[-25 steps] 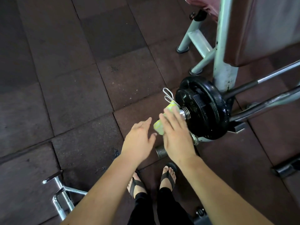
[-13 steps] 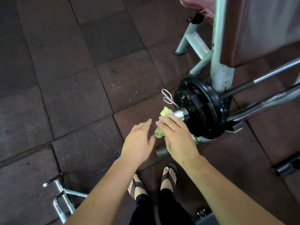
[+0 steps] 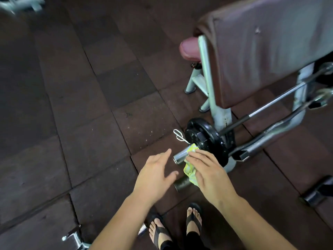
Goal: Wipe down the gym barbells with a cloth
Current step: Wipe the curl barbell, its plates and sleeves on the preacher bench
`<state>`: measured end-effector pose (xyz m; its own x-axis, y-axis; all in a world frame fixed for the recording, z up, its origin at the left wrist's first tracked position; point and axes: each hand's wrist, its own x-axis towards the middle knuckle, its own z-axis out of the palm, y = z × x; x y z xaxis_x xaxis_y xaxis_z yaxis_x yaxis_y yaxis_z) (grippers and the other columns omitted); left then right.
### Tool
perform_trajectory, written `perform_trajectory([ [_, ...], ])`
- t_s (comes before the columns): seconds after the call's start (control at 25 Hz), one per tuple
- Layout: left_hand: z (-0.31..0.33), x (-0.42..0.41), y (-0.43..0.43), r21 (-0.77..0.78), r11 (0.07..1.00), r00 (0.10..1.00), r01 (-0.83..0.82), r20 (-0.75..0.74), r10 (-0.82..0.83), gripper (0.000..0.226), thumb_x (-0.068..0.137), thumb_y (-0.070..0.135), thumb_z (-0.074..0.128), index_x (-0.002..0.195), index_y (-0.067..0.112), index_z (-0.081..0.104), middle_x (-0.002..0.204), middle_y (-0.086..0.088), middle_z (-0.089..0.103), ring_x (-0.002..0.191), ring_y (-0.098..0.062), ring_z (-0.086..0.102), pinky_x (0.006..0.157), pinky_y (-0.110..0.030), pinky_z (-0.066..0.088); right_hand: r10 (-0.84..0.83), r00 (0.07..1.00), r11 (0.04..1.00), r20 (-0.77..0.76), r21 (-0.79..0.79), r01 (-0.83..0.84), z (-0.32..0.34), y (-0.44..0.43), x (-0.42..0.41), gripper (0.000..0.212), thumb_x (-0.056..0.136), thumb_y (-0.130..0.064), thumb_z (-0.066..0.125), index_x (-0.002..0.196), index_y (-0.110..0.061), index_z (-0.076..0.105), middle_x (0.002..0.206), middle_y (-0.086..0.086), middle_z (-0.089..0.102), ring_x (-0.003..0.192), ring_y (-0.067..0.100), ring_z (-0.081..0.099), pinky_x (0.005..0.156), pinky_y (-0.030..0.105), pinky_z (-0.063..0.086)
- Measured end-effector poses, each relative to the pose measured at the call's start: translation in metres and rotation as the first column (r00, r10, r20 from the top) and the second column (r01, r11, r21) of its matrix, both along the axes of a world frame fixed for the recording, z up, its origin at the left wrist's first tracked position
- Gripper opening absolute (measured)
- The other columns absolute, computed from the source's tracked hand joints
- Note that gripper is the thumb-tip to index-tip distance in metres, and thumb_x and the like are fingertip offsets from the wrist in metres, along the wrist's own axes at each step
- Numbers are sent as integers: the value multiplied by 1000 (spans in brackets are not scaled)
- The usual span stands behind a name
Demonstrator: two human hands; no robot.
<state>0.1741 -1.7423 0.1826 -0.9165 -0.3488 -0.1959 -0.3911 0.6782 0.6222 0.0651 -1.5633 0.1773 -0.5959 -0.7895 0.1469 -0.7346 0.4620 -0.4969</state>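
A barbell rests low on a rack, its chrome sleeve end [image 3: 180, 156] sticking out toward me past a black weight plate [image 3: 207, 139]. A wire spring collar [image 3: 179, 135] juts from the sleeve by the plate. My right hand [image 3: 209, 170] holds a yellow-green cloth [image 3: 190, 171] against the right side of the sleeve, fingers curled round it. My left hand [image 3: 155, 175] hovers open just left of the sleeve end, touching nothing. The bar's shaft [image 3: 273, 103] runs back to the right. A second, curved bar [image 3: 270, 132] lies beside it.
A brown padded bench [image 3: 266, 51] on a pale metal frame [image 3: 209, 83] stands over the bars. A dark sleeve end [image 3: 182, 184] lies below my right hand. My sandalled feet [image 3: 176, 226] stand on dark rubber tiles [image 3: 81, 123]. Chrome parts [image 3: 75, 239] sit at bottom left.
My right hand has slid the cloth off the sleeve's tip toward the plate, baring the chrome end. The camera has tilted up and drawn back. My left hand stays open beside it.
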Motion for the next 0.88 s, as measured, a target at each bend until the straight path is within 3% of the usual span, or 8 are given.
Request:
perform_trajectory([
  [0.4,124,-16,24,-118,974,954,195,-210,-216,75,87,51,60,151,33,27,143,27,38,135,2,27,105,-15,31,-61,984,984,-167,-174,31,127,32,-14,44,90,3,53,129,-13,66,138,-5,59,136,16,46,113,31,39],
  [0.64,154,-70,75,-187,956,943,228,-201,-264,71,88,51,59,150,33,30,144,27,39,134,3,29,107,-16,32,-102,975,968,-196,-245,53,158,95,-75,48,86,6,61,130,-13,65,136,-4,60,134,17,48,113,28,39],
  [0.88,167,-134,143,-225,954,952,200,-183,-243,69,88,52,58,150,35,32,144,25,39,135,5,25,104,-12,29,-90,975,959,-202,-280,30,163,166,-151,45,87,-3,65,132,-13,63,135,-3,61,128,12,53,110,29,42],
])
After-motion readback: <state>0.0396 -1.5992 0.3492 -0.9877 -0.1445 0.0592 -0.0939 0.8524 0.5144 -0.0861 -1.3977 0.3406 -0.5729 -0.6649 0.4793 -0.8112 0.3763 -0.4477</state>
